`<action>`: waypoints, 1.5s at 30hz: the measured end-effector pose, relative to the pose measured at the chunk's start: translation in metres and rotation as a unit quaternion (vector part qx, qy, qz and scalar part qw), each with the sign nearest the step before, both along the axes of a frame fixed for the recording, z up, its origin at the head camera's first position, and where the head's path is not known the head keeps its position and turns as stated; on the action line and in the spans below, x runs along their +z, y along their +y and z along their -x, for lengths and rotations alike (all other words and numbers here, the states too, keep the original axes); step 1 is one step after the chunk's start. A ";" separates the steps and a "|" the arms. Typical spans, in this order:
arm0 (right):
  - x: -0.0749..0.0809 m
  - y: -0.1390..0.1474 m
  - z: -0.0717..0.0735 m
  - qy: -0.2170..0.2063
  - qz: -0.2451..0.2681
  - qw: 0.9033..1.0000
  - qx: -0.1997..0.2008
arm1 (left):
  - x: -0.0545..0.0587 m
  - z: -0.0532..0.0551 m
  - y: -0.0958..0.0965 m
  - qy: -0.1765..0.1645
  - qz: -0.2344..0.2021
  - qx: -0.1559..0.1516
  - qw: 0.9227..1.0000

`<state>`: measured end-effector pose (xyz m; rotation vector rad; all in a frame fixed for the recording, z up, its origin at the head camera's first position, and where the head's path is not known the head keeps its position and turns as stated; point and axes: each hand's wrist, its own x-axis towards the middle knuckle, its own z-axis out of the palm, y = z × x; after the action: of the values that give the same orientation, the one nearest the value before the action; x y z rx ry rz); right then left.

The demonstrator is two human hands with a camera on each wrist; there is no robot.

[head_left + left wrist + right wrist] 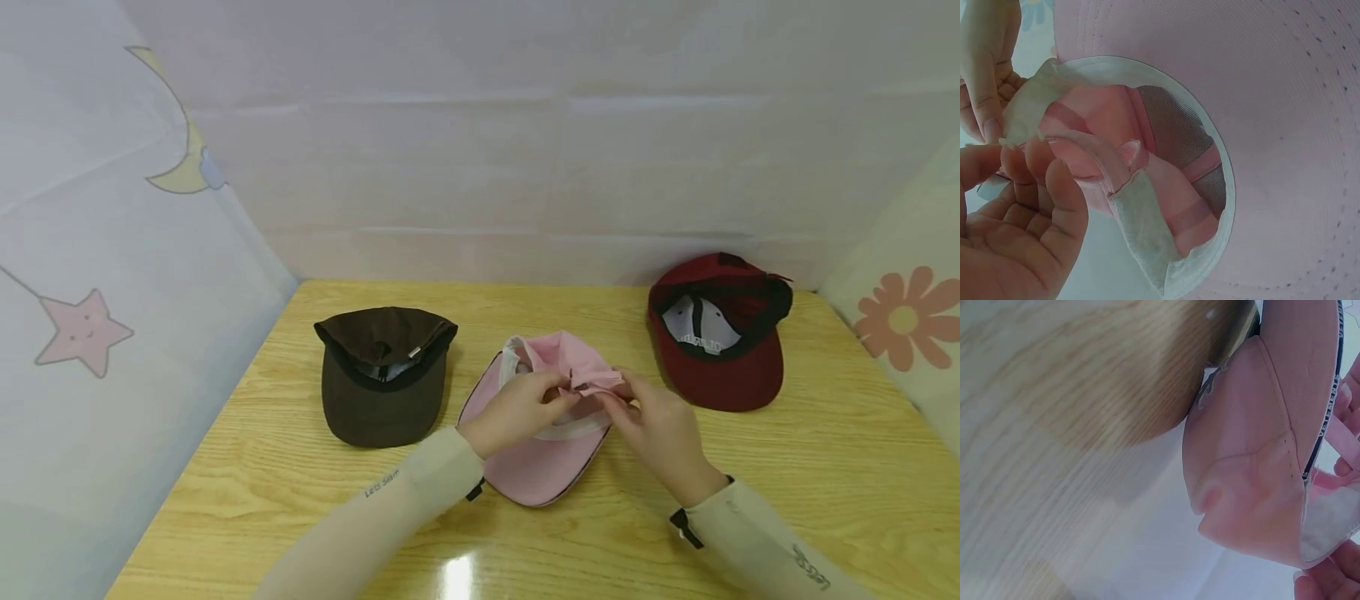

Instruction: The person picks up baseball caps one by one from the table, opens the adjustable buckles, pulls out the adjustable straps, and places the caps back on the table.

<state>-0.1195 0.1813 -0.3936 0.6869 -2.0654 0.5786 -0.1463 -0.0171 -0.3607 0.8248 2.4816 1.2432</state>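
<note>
A pink baseball cap [534,473] lies crown-down in the middle of the table, its brim toward me and its white sweatband [1141,219] showing. Fingers of my left hand [521,410] pinch the narrow pink strap [1088,147] at the cap's back. On the other side of the opening, my right hand [666,427] holds the cap's back edge between thumb and fingers. The two hands' fingertips nearly meet, and the strap's fastening between them is partly hidden. In the right wrist view, the pink crown [1241,456] looks creased.
A dark brown cap [384,417] sits to the left on the wooden table [247,475], brim toward me. Farther back at the right is a dark red cap [727,387], its inside showing. Printed cloth walls [465,167] stand behind and along both sides.
</note>
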 end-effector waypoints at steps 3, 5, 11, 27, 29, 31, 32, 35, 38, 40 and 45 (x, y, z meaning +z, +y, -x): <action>0.000 0.001 0.000 -0.002 -0.003 1.000 0.004 | 0.001 0.000 0.001 0.012 0.007 0.003 1.000; 0.000 0.001 0.001 -0.001 -0.009 1.000 0.010 | 0.001 -0.001 0.001 0.027 0.012 0.004 1.000; 0.001 0.000 0.003 0.013 -0.036 0.999 0.035 | 0.003 -0.002 0.003 0.110 0.040 0.007 0.993; 0.004 -0.004 0.008 0.062 -0.079 0.995 0.022 | 0.005 -0.006 0.005 0.231 0.111 0.038 0.966; 0.003 -0.004 0.009 0.068 -0.075 0.995 0.023 | 0.005 -0.006 0.006 0.241 0.117 0.041 0.963; 0.003 -0.004 0.010 0.072 -0.072 0.994 0.023 | 0.004 -0.006 0.006 0.246 0.122 0.042 0.961; 0.003 -0.004 0.009 0.070 -0.076 0.994 0.021 | 0.005 -0.007 0.006 0.247 0.122 0.043 0.960; 0.003 -0.004 0.009 0.066 -0.082 0.994 0.018 | 0.003 -0.007 0.006 0.249 0.124 0.044 0.960; 0.002 -0.004 0.008 0.063 -0.084 0.994 0.016 | 0.002 -0.007 0.006 0.259 0.119 0.045 0.957; 0.002 -0.004 0.009 0.065 -0.078 0.995 0.017 | 0.001 -0.006 0.005 0.268 0.117 0.045 0.955; 0.003 -0.005 0.009 0.063 -0.078 0.995 0.016 | 0.002 -0.006 0.006 0.273 0.138 0.041 0.951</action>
<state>-0.1285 0.1763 -0.3910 0.8264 -1.9978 0.3843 -0.1399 -0.0108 -0.3587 1.1149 3.0523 0.7209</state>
